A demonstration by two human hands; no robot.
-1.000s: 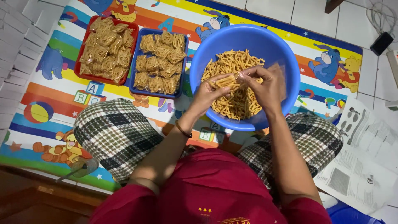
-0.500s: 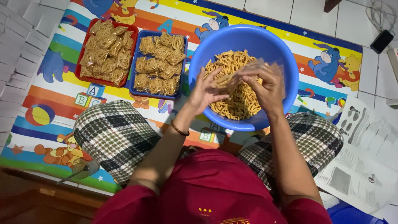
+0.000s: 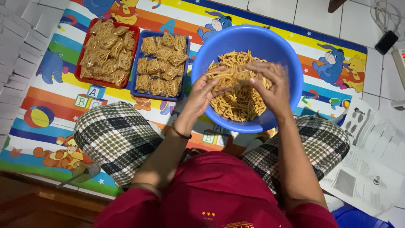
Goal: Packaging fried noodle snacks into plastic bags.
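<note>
My left hand (image 3: 201, 93) and right hand (image 3: 272, 84) pinch a clear bag (image 3: 240, 78) of noodle sticks over the blue bowl (image 3: 291, 55), filling it; next, I judge, closing calls for care.

A bright cartoon play mat (image 3: 50, 122) covers the tiled floor (image 3: 320, 14). On the mat stand a red tray (image 3: 82, 63), just beside it a blue tray (image 3: 136, 82), and a blue bowl (image 3: 270, 42). Printed paper sheets (image 3: 371, 160) lie on the floor.
</note>
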